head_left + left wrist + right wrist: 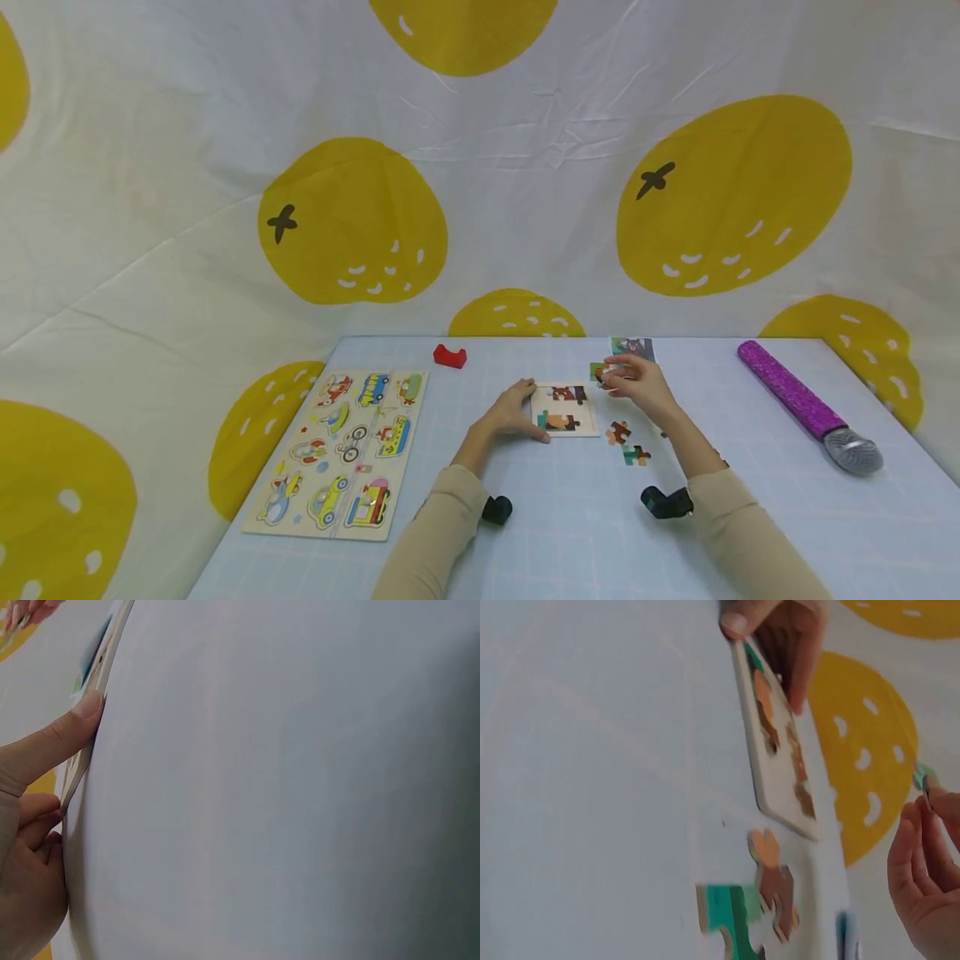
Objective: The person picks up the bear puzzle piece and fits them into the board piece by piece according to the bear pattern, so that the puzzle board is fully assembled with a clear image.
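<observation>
My left hand (512, 414) holds the left side of a small wooden puzzle tray (590, 419), thumb at the near corner and fingers at the far side. Joined brown, orange and green jigsaw pieces lie in the tray in two separate groups. To the tray's right, my right hand (636, 385) pinches a green-and-brown jigsaw piece (921, 776) between thumb and fingertips, raised above the table in the right wrist view. Below that hand lie a brown loose piece (618, 432) and a green one (637, 455). A picture card (632, 347) shows behind the right hand, partly covered.
At the left lies a wooden vehicle puzzle board (330, 454). A red block (450, 357) sits near the back edge. On the right is a purple glittery microphone (795, 396) with a silver head. A fruit-patterned curtain (525, 208) hangs behind the table.
</observation>
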A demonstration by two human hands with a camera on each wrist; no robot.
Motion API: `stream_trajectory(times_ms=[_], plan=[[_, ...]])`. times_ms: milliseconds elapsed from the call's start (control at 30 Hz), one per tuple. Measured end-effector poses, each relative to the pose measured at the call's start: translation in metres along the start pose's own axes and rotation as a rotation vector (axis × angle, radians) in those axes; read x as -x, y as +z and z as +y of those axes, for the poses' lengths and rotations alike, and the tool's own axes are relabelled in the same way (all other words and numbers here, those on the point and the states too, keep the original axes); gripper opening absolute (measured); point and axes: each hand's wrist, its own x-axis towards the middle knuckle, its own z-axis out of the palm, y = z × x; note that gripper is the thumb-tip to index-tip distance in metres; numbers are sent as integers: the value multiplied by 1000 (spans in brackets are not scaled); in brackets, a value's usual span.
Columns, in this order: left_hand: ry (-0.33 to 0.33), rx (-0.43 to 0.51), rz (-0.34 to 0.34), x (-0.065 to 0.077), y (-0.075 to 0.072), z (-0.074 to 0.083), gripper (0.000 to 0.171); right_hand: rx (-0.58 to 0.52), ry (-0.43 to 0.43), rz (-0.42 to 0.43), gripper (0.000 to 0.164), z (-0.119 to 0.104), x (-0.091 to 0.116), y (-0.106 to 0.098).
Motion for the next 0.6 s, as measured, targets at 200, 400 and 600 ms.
stream_trajectory(times_ms=[200,400,600], plan=[[14,-7,3,0,0,-2,99,124,-44,-61,32,5,-18,37],[20,-18,1,0,0,-2,99,233,-48,-107,27,9,-35,63],[22,-23,1,0,-1,-1,98,332,-15,-127,24,13,-45,77]])
